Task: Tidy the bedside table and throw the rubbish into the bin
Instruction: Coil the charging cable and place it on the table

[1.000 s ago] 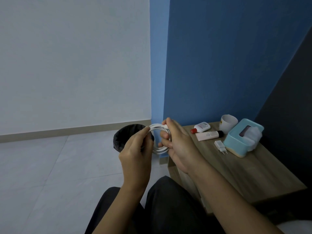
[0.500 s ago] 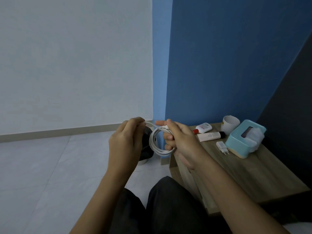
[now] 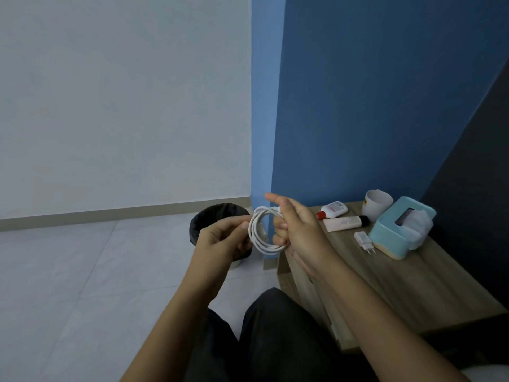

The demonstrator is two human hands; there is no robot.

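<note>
A white charging cable point(image 3: 260, 232) is coiled into a loop in front of me, above the floor left of the wooden bedside table point(image 3: 429, 282). My right hand point(image 3: 297, 227) has fingers through the coil and holds it, with the index finger stretched out. My left hand point(image 3: 223, 238) pinches the coil's left side. Behind the hands stands a bin point(image 3: 212, 221) lined with a black bag. On the table lie a white plug adapter point(image 3: 364, 239), a pale tube with a black cap point(image 3: 345, 222) and a white bottle with a red cap point(image 3: 332, 209).
A white cup point(image 3: 376, 202) and a light blue tissue box point(image 3: 400, 227) stand at the table's back. A blue wall rises behind the table, a dark panel at the right. Pale floor tiles spread to the left. My dark-trousered knees are below the hands.
My left hand has dropped from the top of the coil to pinch its left side. My right index finger has straightened. The bin shows again behind the hands.
</note>
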